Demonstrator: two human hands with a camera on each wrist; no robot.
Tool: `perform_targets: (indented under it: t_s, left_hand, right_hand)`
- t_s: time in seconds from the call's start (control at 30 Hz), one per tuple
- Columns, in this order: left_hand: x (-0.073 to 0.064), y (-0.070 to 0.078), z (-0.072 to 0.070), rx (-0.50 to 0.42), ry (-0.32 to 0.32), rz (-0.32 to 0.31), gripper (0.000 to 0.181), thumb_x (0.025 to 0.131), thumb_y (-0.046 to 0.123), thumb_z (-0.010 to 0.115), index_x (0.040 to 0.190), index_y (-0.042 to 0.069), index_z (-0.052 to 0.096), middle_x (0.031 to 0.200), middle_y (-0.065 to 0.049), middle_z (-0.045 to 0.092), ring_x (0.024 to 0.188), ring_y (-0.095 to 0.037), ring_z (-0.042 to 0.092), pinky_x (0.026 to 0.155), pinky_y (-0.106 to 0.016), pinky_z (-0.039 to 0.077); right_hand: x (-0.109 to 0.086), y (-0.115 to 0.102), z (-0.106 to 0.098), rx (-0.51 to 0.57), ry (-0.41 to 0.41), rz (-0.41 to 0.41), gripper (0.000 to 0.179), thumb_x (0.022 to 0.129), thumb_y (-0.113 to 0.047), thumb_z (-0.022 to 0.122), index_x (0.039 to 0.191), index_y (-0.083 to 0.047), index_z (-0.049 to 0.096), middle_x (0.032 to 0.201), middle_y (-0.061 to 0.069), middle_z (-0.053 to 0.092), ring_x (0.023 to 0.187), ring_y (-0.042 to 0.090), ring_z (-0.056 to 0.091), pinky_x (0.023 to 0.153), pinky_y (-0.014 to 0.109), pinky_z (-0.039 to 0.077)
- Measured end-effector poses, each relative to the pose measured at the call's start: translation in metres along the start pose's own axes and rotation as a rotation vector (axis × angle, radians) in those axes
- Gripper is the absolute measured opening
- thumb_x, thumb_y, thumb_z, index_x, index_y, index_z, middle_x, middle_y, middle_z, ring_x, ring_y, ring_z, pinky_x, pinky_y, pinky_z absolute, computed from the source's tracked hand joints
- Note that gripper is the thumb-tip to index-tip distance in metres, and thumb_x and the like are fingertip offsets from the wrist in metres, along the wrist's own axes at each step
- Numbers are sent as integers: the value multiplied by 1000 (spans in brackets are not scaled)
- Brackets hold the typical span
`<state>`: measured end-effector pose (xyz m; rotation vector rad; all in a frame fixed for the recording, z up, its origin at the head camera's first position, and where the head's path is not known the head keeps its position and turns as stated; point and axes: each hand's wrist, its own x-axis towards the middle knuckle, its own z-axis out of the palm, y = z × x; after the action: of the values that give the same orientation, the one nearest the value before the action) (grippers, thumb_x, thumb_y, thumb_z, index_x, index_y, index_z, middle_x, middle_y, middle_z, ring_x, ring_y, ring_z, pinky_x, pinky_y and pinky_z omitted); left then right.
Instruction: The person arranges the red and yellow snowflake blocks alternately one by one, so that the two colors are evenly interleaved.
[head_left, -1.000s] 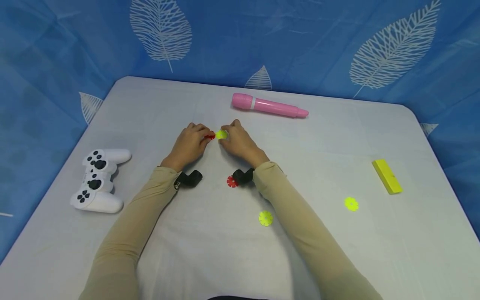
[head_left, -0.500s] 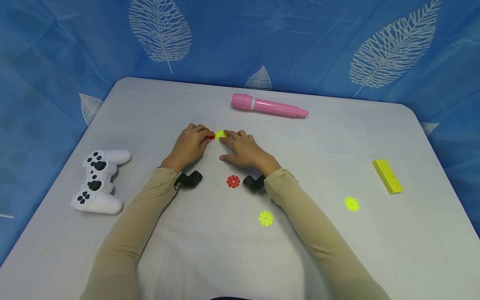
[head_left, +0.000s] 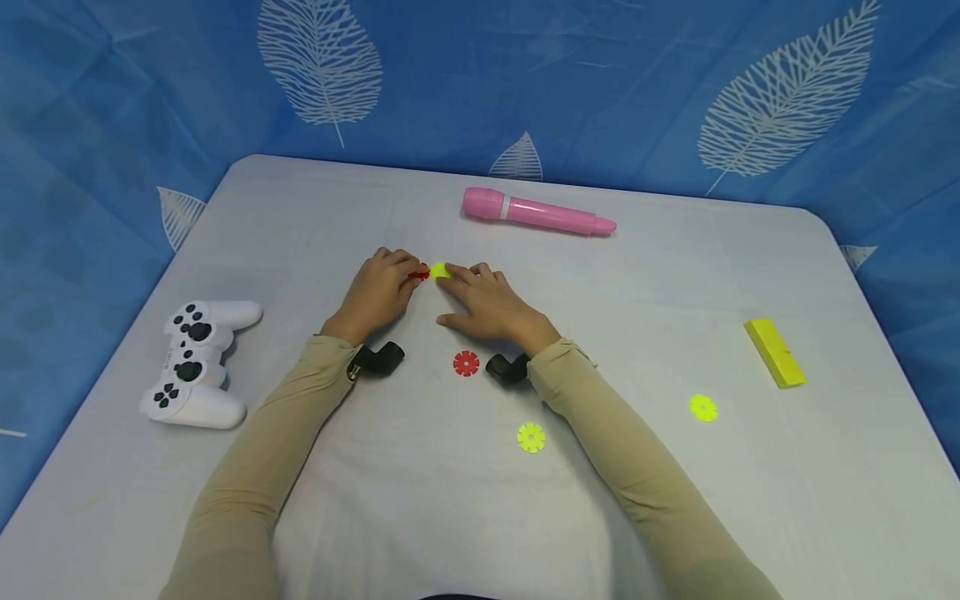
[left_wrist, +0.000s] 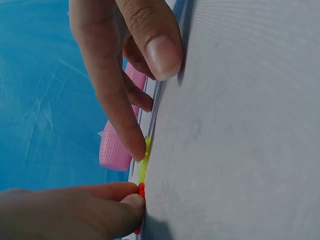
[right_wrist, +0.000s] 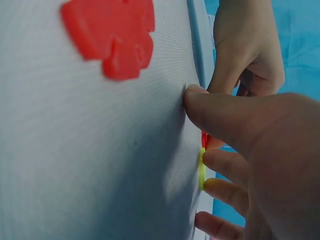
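Observation:
My left hand (head_left: 375, 293) pinches a small red notched plastic disc (head_left: 423, 272) between thumb and index finger, low at the white tabletop. Edge to edge with it on the right lies a yellow notched disc (head_left: 438, 271). My right hand (head_left: 491, 310) has its fingers extended, with fingertips on this yellow disc and the thumb spread toward the near side. Seen edge-on in the left wrist view, the yellow disc (left_wrist: 143, 169) meets the end of the red disc (left_wrist: 141, 191). The left fingers cover part of the red disc.
A loose red disc (head_left: 466, 363) lies nearer, by the right wrist's black camera (head_left: 507, 368). Two yellow discs, one near (head_left: 531, 437) and one farther right (head_left: 703, 408), lie flat. Around them are a pink microphone (head_left: 540, 213), a yellow block (head_left: 775, 353) and a white game controller (head_left: 198, 364).
My right hand has let go of its pinch on the yellow disc, spread its fingers and shifted slightly right and nearer. The left hand has stayed on the red disc.

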<state>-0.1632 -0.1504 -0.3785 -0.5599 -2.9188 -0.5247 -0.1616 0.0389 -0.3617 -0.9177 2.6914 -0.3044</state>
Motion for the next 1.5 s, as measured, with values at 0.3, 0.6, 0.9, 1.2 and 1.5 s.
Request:
perform_targets:
  t_s: [0.3, 0.6, 0.9, 1.2, 1.5]
  left_hand:
    - [0, 1, -1, 5, -5, 4, 23, 87, 11, 58, 109, 6, 65, 112, -9, 62, 99, -28, 52, 87, -40, 44]
    - [1, 2, -1, 9, -19, 1, 25, 87, 14, 59, 110, 5, 64, 113, -10, 61, 100, -28, 52, 87, -40, 44]
    - [-2, 7, -3, 1, -19, 55, 31, 87, 19, 59, 113, 4, 62, 119, -15, 57, 110, -31, 51, 94, -44, 42]
    - [-1, 9, 3, -46, -81, 128, 42, 88, 28, 58, 123, 5, 56, 135, -14, 47, 130, -31, 38, 102, -49, 34]
    - [0, 10, 5, -35, -178, 105, 41, 91, 30, 52, 128, 11, 52, 139, -8, 44, 133, -30, 34, 104, -50, 30]
  right_hand:
    - [0, 0, 1, 3, 9, 3, 63, 87, -48, 51, 141, -19, 32, 151, 4, 21, 130, 26, 28, 102, 44, 28]
    - [-1, 0, 0, 11, 13, -1, 63, 87, -47, 51, 141, -19, 33, 150, 4, 22, 130, 25, 28, 102, 43, 28]
    - [-6, 4, -2, 135, 56, 29, 60, 88, -43, 52, 140, -20, 34, 148, 5, 27, 132, 25, 30, 109, 44, 26]
    - [-22, 7, -10, 219, 65, 28, 60, 89, -43, 51, 141, -18, 32, 140, 10, 37, 129, 24, 37, 107, 42, 32]
    - [-40, 9, -11, 244, 69, 24, 60, 89, -45, 50, 140, -19, 34, 138, 10, 41, 128, 22, 40, 106, 41, 33]
